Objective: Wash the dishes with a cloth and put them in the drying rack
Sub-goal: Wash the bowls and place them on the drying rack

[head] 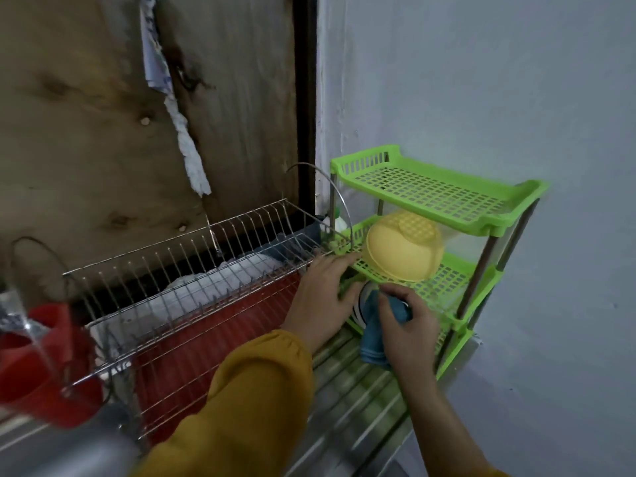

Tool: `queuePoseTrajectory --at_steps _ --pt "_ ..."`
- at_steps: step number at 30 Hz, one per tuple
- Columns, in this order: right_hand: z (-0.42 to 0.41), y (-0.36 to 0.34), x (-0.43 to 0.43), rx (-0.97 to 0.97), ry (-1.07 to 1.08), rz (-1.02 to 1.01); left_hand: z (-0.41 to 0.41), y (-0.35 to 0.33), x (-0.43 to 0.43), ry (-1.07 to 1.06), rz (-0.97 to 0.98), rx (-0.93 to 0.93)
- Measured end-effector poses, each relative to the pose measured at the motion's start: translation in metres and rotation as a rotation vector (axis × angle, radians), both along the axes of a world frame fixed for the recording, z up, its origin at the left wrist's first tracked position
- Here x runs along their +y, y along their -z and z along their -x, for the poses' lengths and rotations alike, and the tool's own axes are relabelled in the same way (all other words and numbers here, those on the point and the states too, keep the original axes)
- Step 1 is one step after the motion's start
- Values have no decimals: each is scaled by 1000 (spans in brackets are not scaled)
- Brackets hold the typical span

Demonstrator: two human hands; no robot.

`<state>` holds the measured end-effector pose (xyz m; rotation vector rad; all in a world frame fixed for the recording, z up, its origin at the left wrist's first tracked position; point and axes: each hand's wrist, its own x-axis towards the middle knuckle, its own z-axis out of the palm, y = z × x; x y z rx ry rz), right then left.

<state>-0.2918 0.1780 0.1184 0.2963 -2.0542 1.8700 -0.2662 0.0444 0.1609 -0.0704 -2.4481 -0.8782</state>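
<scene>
I see one wire drying rack point(192, 270) and one green three-tier shelf point(444, 194). My left hand point(323, 297), fingers spread, rests on the middle tier beside one yellow colander point(402, 249). My right hand point(409, 325) pinches one blue cloth point(373, 339) at the lowest tier.

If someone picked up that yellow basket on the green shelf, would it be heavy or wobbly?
Probably light: the yellow basket looks like thin plastic full of holes. It lies upside down and tilted on the green shelf, so a nudge might rock or slide it.
</scene>
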Motion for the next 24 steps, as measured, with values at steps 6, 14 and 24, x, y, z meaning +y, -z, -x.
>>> queuePoseTrajectory --at_steps 6,14,24 --pt "-77 19 -54 105 -263 -145 -123 31 -45 -217 -227 -38" --pt "-204 46 -149 340 -683 -189 -309 77 -128 -674 -297 -127" --pt "-352 65 -268 780 -1011 -418 -510 93 -196 -1085 83 -320"
